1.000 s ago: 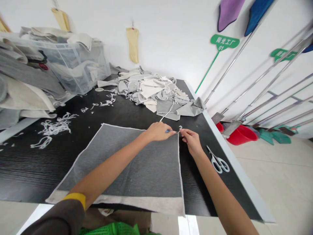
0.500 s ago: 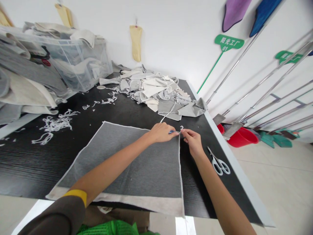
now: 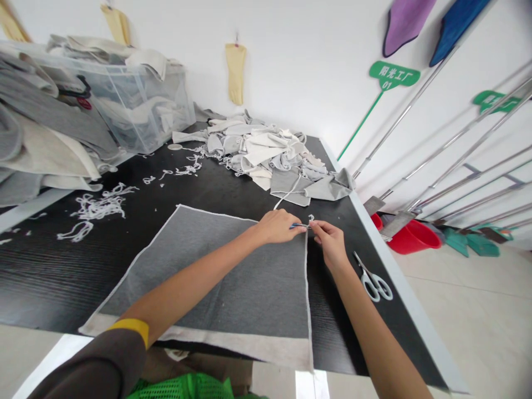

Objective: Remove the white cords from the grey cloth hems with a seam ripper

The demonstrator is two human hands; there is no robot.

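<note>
A grey square cloth (image 3: 233,277) with white stitched edges lies flat on the black table (image 3: 50,277). My left hand (image 3: 277,226) rests closed on its far right corner and pinches a thin blue tool (image 3: 300,225). My right hand (image 3: 330,241) is closed just beside it, pinching a white thread end (image 3: 311,219) at the same corner. The tool's tip meets the thread between the two hands.
White-handled scissors (image 3: 373,280) lie right of my right hand near the table edge. A heap of grey and white cloths (image 3: 266,155) fills the far side. Thread scraps (image 3: 97,208) lie left. A clear bin (image 3: 128,113) and stacked fabric stand far left. A red bucket (image 3: 413,238) sits on the floor.
Both hands have stayed at the cloth's corner, with only slight finger movement. The view has tilted a little.
</note>
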